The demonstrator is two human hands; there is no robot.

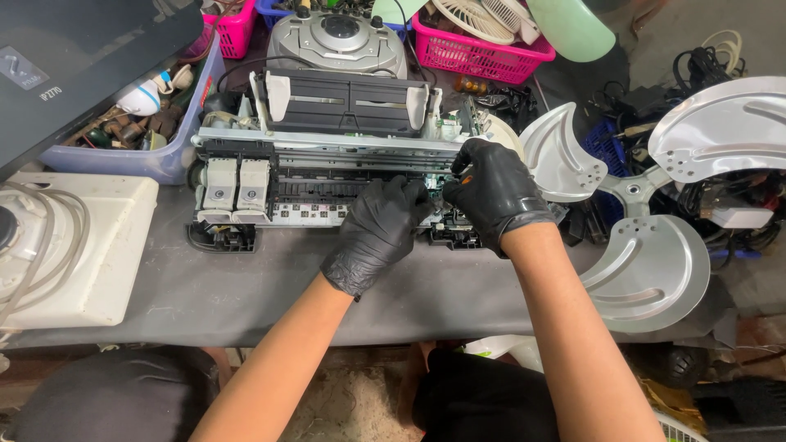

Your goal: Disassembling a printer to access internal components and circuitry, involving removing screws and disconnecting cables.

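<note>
Black-gloved left hand (378, 233): fingers curled down onto the front right part of the stripped printer chassis, pressing on it; whether they pinch any part cannot be told.
Black-gloved right hand (494, 192): clenched around a small orange-tipped tool (464, 174), only a sliver of it visible, at the chassis's right end.
Opened grey and black printer chassis (327, 164): cover off, lying lengthwise on the grey table top (246, 286), just ahead of both hands.
White ink carriage blocks (236, 187): two, side by side at the chassis's left end.
Metal three-blade fan propeller (647, 192): lying flat, just right of the right hand.
White plastic casing (90, 245): at the table's left edge, well apart from the hands.
Pink plastic basket (479, 49): behind the chassis, holding white fan parts.
Silver round-topped player (337, 37): behind the chassis, at centre.
</note>
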